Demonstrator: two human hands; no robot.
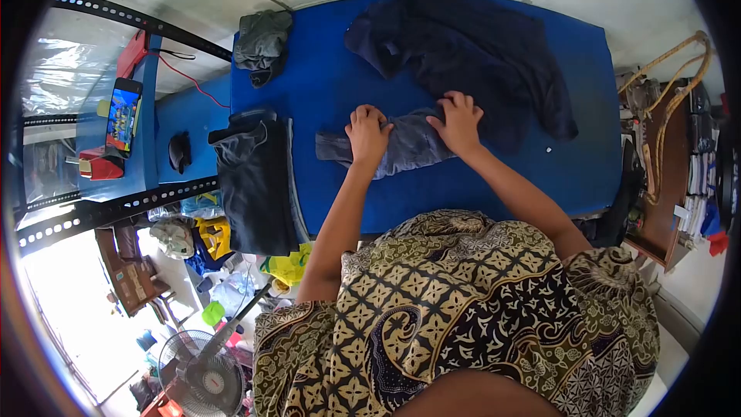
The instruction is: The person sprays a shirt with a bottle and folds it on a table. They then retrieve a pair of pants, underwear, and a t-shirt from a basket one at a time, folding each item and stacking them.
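Note:
A narrow folded grey-blue garment, perhaps trousers (pixel 413 144), lies crosswise on the blue-covered table (pixel 401 208) in front of me. My left hand (pixel 369 137) is on its left part, fingers curled down and closed on the cloth. Toward its right end rests my right hand (pixel 461 125), palm down, fingers apart and thumb out to the left. Just beyond my right hand spreads a large dark navy garment (pixel 478 38), loosely crumpled. Left of my left hand sits a stack of folded dark clothes (pixel 255 185).
A crumpled grey-green cloth (pixel 262 42) lies at the table's far left corner. On the left shelf stands a phone (pixel 123 116) with a lit screen. Lower left is a fan (pixel 204 374) among bags. Coiled rope (pixel 670 108) hangs at right.

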